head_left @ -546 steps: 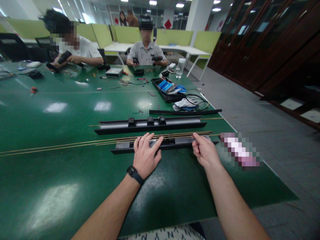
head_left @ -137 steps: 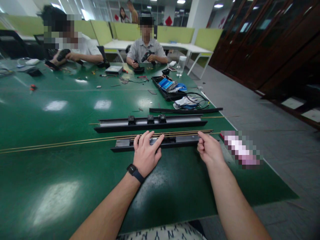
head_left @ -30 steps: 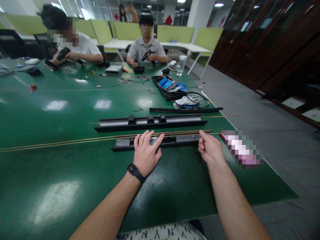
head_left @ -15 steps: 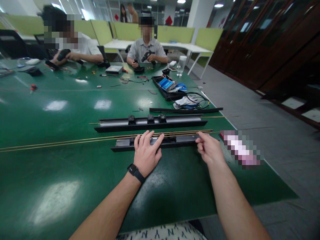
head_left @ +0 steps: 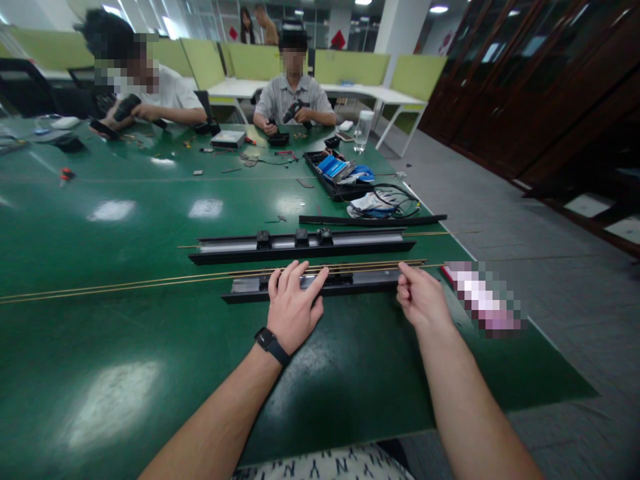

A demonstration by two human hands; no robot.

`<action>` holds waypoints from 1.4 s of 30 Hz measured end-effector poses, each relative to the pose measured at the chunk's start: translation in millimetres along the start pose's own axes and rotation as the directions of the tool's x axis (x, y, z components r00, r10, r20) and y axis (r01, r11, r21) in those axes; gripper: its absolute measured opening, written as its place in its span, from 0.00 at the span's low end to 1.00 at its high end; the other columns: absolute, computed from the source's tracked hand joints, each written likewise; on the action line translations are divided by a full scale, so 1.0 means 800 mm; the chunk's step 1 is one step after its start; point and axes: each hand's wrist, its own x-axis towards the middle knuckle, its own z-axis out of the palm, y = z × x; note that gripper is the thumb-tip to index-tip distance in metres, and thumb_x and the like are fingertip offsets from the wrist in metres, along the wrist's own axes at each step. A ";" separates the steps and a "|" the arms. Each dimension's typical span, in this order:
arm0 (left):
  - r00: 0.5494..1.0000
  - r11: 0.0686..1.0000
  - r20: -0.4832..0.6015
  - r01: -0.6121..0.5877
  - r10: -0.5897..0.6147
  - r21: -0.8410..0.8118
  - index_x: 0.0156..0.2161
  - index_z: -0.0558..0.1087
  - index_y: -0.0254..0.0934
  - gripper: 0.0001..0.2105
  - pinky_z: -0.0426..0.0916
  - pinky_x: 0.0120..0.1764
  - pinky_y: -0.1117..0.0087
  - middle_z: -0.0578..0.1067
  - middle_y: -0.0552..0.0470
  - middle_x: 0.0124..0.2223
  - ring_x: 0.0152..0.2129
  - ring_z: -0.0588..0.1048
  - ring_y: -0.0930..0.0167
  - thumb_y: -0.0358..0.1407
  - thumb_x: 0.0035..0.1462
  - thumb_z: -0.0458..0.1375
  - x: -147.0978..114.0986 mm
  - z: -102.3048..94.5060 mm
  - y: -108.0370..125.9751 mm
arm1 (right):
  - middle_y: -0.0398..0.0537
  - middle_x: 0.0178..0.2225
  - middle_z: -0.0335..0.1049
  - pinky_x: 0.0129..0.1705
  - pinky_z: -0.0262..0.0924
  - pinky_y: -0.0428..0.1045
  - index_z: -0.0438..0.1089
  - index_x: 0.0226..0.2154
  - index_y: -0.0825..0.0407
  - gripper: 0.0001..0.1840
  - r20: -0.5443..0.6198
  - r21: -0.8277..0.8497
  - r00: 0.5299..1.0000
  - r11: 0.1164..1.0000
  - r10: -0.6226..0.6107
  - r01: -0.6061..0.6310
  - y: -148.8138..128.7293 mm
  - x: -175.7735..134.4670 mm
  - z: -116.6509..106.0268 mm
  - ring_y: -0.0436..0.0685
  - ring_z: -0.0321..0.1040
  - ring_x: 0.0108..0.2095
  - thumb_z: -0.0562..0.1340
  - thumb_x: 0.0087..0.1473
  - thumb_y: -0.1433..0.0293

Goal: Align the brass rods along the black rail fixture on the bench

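Observation:
My left hand [head_left: 293, 300], fingers spread, lies over thin gold-coloured rods [head_left: 150, 285] and the nearer black-edged metal channel [head_left: 245, 297]. Its fingertips touch the rods; whether the palm touches the channel, I cannot tell. Closed in a pinch at the channel's right end, my right hand [head_left: 424, 297] holds a gold rod. The rods run lengthwise along the channel and stretch far out to the left. Dark blocks [head_left: 345, 277] sit inside the channel, partly hidden by the left hand and the rods.
Behind lies a second channel [head_left: 295, 253] with three black blocks and a rod through it. Farther back are a black strip [head_left: 370, 220], gloves [head_left: 383, 203] and a black tray [head_left: 330, 190]. Two people holding drills sit across the green table [head_left: 200, 373].
My right hand has shifted slightly to the right along the rods, still pinched. The left hand and both channels have stayed in place.

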 end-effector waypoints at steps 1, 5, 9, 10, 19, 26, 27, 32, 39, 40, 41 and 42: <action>1.000 1.000 -0.001 0.000 0.000 -0.002 0.64 0.66 0.54 0.27 0.47 0.66 0.47 0.66 0.43 0.65 0.65 0.60 0.57 0.37 0.60 0.59 0.000 0.000 0.000 | 0.37 0.16 0.65 0.07 0.42 0.38 0.63 0.24 0.51 0.18 -0.005 -0.002 1.000 1.000 -0.001 0.001 0.000 0.001 0.000 0.43 0.53 0.10 0.74 0.46 0.69; 1.000 1.000 -0.006 -0.002 0.002 -0.006 0.64 0.66 0.54 0.27 0.47 0.66 0.47 0.66 0.43 0.65 0.65 0.60 0.57 0.36 0.60 0.59 0.000 0.001 0.000 | 0.36 0.16 0.64 0.07 0.42 0.38 0.62 0.24 0.51 0.19 -0.036 -0.019 0.999 1.000 -0.010 0.009 0.001 0.003 -0.002 0.43 0.53 0.10 0.75 0.45 0.67; 1.000 1.000 -0.005 0.000 0.000 -0.008 0.64 0.66 0.54 0.27 0.47 0.66 0.47 0.66 0.44 0.64 0.65 0.60 0.57 0.36 0.60 0.59 0.000 0.000 0.000 | 0.36 0.16 0.65 0.07 0.42 0.38 0.63 0.25 0.51 0.20 -0.036 -0.034 0.999 0.999 -0.018 0.017 0.002 0.005 -0.005 0.43 0.53 0.10 0.75 0.45 0.65; 1.000 1.000 -0.002 0.001 -0.001 -0.007 0.64 0.66 0.54 0.27 0.47 0.66 0.47 0.66 0.44 0.64 0.65 0.60 0.57 0.36 0.60 0.59 0.000 -0.001 0.001 | 0.36 0.16 0.65 0.07 0.42 0.38 0.64 0.25 0.51 0.19 -0.033 -0.042 0.999 0.999 -0.014 0.013 0.003 0.005 -0.005 0.44 0.53 0.10 0.75 0.46 0.64; 1.000 1.000 -0.002 0.009 -0.009 -0.006 0.64 0.66 0.53 0.26 0.47 0.66 0.47 0.66 0.43 0.64 0.65 0.60 0.57 0.37 0.60 0.59 0.000 0.000 0.001 | 0.41 0.18 0.70 0.07 0.41 0.39 0.69 0.30 0.53 0.15 -0.008 -0.068 1.000 0.998 0.012 -0.013 0.007 0.006 -0.007 0.44 0.53 0.09 0.73 0.46 0.64; 1.000 1.000 0.002 0.007 -0.007 -0.007 0.64 0.66 0.53 0.27 0.47 0.66 0.46 0.66 0.43 0.64 0.65 0.60 0.57 0.36 0.60 0.59 0.000 0.000 0.001 | 0.40 0.17 0.68 0.07 0.40 0.39 0.67 0.25 0.53 0.15 0.045 -0.034 0.998 0.999 0.035 -0.033 0.006 0.002 -0.001 0.43 0.52 0.09 0.74 0.44 0.68; 1.000 1.000 0.002 0.006 -0.006 -0.007 0.64 0.66 0.53 0.27 0.47 0.66 0.46 0.66 0.43 0.64 0.65 0.61 0.57 0.36 0.60 0.59 0.000 -0.001 0.001 | 0.40 0.17 0.68 0.07 0.41 0.38 0.66 0.25 0.53 0.16 0.045 -0.029 0.998 0.999 0.033 -0.032 0.006 0.001 -0.001 0.43 0.52 0.09 0.74 0.44 0.68; 1.000 1.000 0.001 0.006 -0.006 -0.014 0.64 0.67 0.53 0.27 0.47 0.66 0.47 0.66 0.43 0.64 0.65 0.61 0.56 0.36 0.59 0.59 0.000 -0.002 0.001 | 0.38 0.17 0.66 0.07 0.42 0.38 0.62 0.24 0.51 0.19 0.031 -0.032 0.999 0.999 0.028 -0.027 0.003 0.000 0.001 0.43 0.53 0.09 0.75 0.45 0.67; 1.000 1.000 0.004 0.003 -0.003 -0.011 0.64 0.66 0.53 0.27 0.47 0.66 0.47 0.66 0.43 0.65 0.65 0.60 0.57 0.36 0.60 0.59 0.000 -0.002 0.002 | 0.36 0.16 0.64 0.07 0.42 0.38 0.63 0.24 0.51 0.18 -0.026 -0.025 1.000 1.000 0.005 -0.006 0.003 0.006 -0.002 0.42 0.52 0.10 0.74 0.46 0.67; 1.000 1.000 0.004 0.004 -0.004 -0.010 0.64 0.66 0.53 0.27 0.47 0.66 0.47 0.66 0.43 0.65 0.65 0.60 0.57 0.36 0.60 0.59 0.000 -0.002 0.002 | 0.36 0.16 0.64 0.07 0.41 0.38 0.63 0.24 0.51 0.18 -0.030 -0.028 1.000 1.000 0.005 -0.006 0.004 0.007 -0.003 0.42 0.52 0.10 0.74 0.45 0.66; 1.000 1.000 0.002 0.004 -0.004 -0.010 0.64 0.66 0.53 0.27 0.47 0.66 0.47 0.66 0.43 0.64 0.65 0.60 0.57 0.36 0.60 0.59 0.000 -0.002 0.002 | 0.36 0.16 0.64 0.07 0.41 0.38 0.64 0.25 0.51 0.18 -0.033 -0.033 0.999 0.999 0.005 -0.006 0.004 0.008 -0.003 0.43 0.52 0.10 0.75 0.45 0.66; 1.000 1.000 0.001 0.005 -0.005 -0.010 0.64 0.66 0.53 0.27 0.47 0.66 0.46 0.66 0.43 0.64 0.65 0.61 0.57 0.36 0.60 0.59 0.000 -0.002 0.002 | 0.36 0.16 0.64 0.07 0.41 0.38 0.64 0.25 0.51 0.19 -0.035 -0.040 0.999 0.999 0.006 -0.008 0.004 0.008 -0.003 0.43 0.52 0.10 0.75 0.45 0.65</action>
